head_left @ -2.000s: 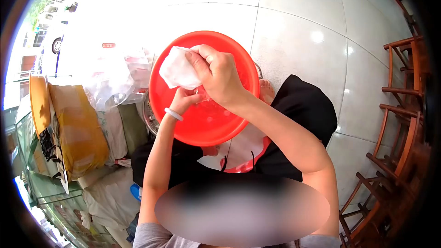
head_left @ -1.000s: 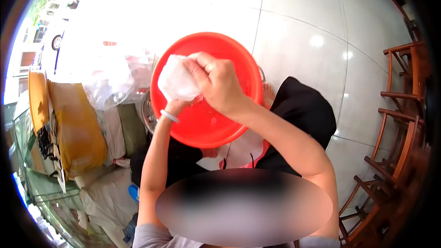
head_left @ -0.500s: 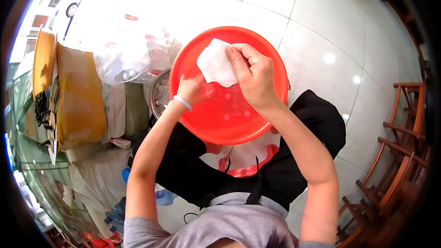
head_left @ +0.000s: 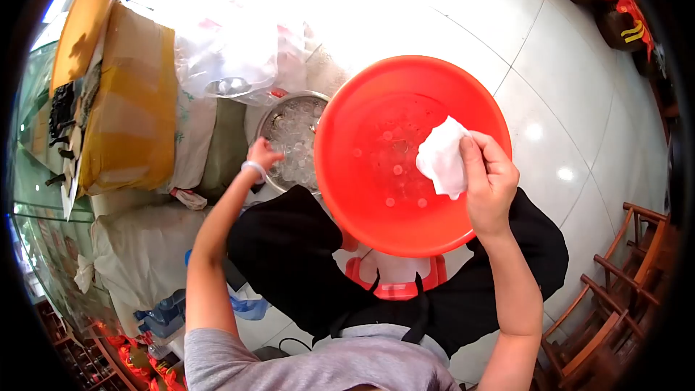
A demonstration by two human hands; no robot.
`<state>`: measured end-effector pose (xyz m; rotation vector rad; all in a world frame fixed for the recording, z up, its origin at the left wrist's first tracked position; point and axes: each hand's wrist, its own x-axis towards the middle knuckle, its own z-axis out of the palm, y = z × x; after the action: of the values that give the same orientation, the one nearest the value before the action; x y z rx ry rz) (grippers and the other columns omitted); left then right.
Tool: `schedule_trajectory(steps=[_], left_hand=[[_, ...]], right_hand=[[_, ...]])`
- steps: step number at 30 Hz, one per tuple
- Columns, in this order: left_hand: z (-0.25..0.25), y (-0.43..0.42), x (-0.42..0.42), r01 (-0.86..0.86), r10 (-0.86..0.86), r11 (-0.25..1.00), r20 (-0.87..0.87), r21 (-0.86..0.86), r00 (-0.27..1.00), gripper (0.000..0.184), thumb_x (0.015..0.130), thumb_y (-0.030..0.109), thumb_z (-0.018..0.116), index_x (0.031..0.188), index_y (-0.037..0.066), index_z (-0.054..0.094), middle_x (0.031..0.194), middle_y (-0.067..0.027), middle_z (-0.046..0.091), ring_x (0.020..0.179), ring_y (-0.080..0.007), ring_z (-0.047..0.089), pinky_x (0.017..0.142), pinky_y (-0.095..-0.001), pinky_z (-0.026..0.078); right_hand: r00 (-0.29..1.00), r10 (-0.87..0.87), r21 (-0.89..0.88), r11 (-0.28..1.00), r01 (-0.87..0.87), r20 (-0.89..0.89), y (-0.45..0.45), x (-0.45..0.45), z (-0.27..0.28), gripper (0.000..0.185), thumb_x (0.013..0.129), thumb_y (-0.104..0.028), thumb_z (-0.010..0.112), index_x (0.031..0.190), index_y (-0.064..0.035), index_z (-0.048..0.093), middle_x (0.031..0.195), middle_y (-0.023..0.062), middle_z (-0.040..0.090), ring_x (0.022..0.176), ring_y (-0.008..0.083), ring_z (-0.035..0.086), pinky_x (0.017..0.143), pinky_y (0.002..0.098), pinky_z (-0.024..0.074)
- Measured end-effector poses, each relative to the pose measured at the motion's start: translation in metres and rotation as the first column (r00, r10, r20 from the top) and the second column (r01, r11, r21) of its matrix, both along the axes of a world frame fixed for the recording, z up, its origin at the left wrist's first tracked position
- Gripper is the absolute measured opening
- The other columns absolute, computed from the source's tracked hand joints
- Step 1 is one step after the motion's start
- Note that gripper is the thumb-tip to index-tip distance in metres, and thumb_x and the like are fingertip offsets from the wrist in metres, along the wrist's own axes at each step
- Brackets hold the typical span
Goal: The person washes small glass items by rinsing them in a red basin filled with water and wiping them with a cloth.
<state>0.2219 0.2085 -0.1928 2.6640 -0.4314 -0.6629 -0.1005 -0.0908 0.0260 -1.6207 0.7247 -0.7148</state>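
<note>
My right hand [head_left: 491, 182] pinches a crumpled white cloth [head_left: 444, 159] over the right side of a red plastic basin [head_left: 355, 206]. Shallow water and several small pale round spots show on the basin's bottom. My left hand [head_left: 265, 156], with a pale band on its wrist, is at the left rim of a round metal bowl [head_left: 269, 117]. Its fingers are apart and nothing shows in them. Inside the bowl lie many clear, glassy pieces [head_left: 295, 137], too jumbled to tell their exact kind.
Clear plastic bags [head_left: 232, 58] lie behind the metal bowl. A taped cardboard box [head_left: 130, 101] and a glass case [head_left: 43, 195] stand at left. Wooden chairs [head_left: 615, 282] are at right, dark jars [head_left: 615, 25] at far right. A red stool [head_left: 398, 289] shows between my knees.
My left hand has left the red basin and moved left to the metal bowl. My right hand still holds the cloth, now lower and further right. The view has shifted too.
</note>
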Motion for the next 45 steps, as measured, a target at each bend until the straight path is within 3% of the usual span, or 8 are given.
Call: schedule_trajectory(steps=[9,16,23,29,32,40,42,45], left_hand=[[-0.097,0.01,-0.055,-0.066,0.049,0.981,-0.095,-0.182,0.994,0.049,0.059,0.023,0.081,0.095,-0.002,0.057,0.077,-0.012,0.064,0.069,-0.0181,0.062,0.064,-0.0304,0.05],[-0.055,-0.02,-0.017,-0.286,0.126,0.862,-0.369,-0.419,0.921,0.025,0.075,0.008,0.067,0.095,-0.004,0.058,0.076,-0.0087,0.062,0.06,-0.0131,0.059,0.055,-0.0264,0.05],[0.136,-0.141,-0.054,0.185,-0.246,0.725,0.002,-0.663,0.969,0.014,0.082,-0.001,0.056,0.095,-0.003,0.061,0.082,-0.0065,0.064,0.07,-0.0097,0.057,0.063,-0.0228,0.047],[0.114,-0.218,-0.155,0.893,-0.898,0.396,0.111,-0.213,0.425,0.016,0.073,0.009,0.06,0.089,0.006,0.062,0.084,-0.0123,0.063,0.076,-0.0266,0.061,0.066,-0.0346,0.049],[0.205,-0.26,-0.223,0.786,-0.789,0.457,0.218,-0.416,0.575,0.011,0.068,0.017,0.063,0.074,0.009,0.059,0.071,-0.0106,0.061,0.067,-0.0284,0.058,0.057,-0.0376,0.046],[0.175,-0.268,-0.248,0.764,-0.739,0.467,0.278,-0.445,0.614,0.015,0.068,0.019,0.067,0.075,0.012,0.057,0.069,-0.004,0.057,0.065,-0.0254,0.056,0.055,-0.0366,0.042],[0.179,-0.268,-0.253,0.803,-0.781,0.479,0.245,-0.353,0.574,0.015,0.068,0.018,0.067,0.075,0.011,0.057,0.069,-0.0041,0.057,0.066,-0.0255,0.056,0.056,-0.036,0.042],[0.175,-0.272,-0.254,0.602,-0.642,0.468,0.22,-0.647,0.735,0.015,0.068,0.018,0.067,0.075,0.01,0.057,0.068,-0.0036,0.056,0.065,-0.0256,0.055,0.055,-0.0359,0.042]], right_hand=[[0.998,0.041,-0.011,0.999,-0.042,-0.048,0.0,0.015,-0.021,0.011,0.088,-0.006,0.055,0.089,0.0037,0.06,0.068,0.0018,0.058,0.06,0.0052,0.05,0.054,0.0195,0.0407],[0.999,0.041,-0.062,0.997,-0.041,-0.003,-0.003,0.014,-0.017,0.01,0.088,-0.005,0.055,0.089,0.0038,0.06,0.067,0.0027,0.058,0.059,0.0061,0.051,0.053,0.0195,0.0409],[0.997,0.028,-0.099,0.995,-0.022,0.066,-0.005,0.001,-0.005,0.009,0.087,-0.005,0.055,0.087,0.0037,0.059,0.066,0.0047,0.059,0.056,0.0071,0.052,0.051,0.0205,0.0415],[0.987,-0.026,-0.053,0.998,0.035,0.161,-0.012,-0.01,-0.001,0.009,0.086,-0.006,0.056,0.086,0.0017,0.06,0.064,0.0089,0.06,0.054,0.0121,0.057,0.05,0.0238,0.0432],[0.98,-0.033,-0.097,0.994,0.053,0.195,-0.015,-0.019,0.0,0.008,0.086,-0.006,0.056,0.086,0.002,0.06,0.064,0.0114,0.06,0.054,0.0158,0.058,0.05,0.0252,0.0437],[0.977,-0.077,-0.091,0.991,0.096,0.197,-0.027,-0.041,0.004,0.012,0.088,-0.008,0.055,0.087,0.0028,0.061,0.067,0.0069,0.062,0.059,0.01,0.057,0.053,0.0214,0.0447],[0.967,-0.047,-0.056,0.996,0.063,0.25,-0.029,-0.044,0.006,0.008,0.085,-0.006,0.055,0.084,0.0024,0.056,0.065,0.0152,0.058,0.056,0.0254,0.059,0.051,0.0303,0.0436],[0.956,-0.062,-0.076,0.993,0.087,0.287,-0.031,-0.044,0.005,0.008,0.085,-0.006,0.055,0.084,0.0027,0.056,0.064,0.0156,0.058,0.056,0.0259,0.059,0.05,0.0301,0.0436]])
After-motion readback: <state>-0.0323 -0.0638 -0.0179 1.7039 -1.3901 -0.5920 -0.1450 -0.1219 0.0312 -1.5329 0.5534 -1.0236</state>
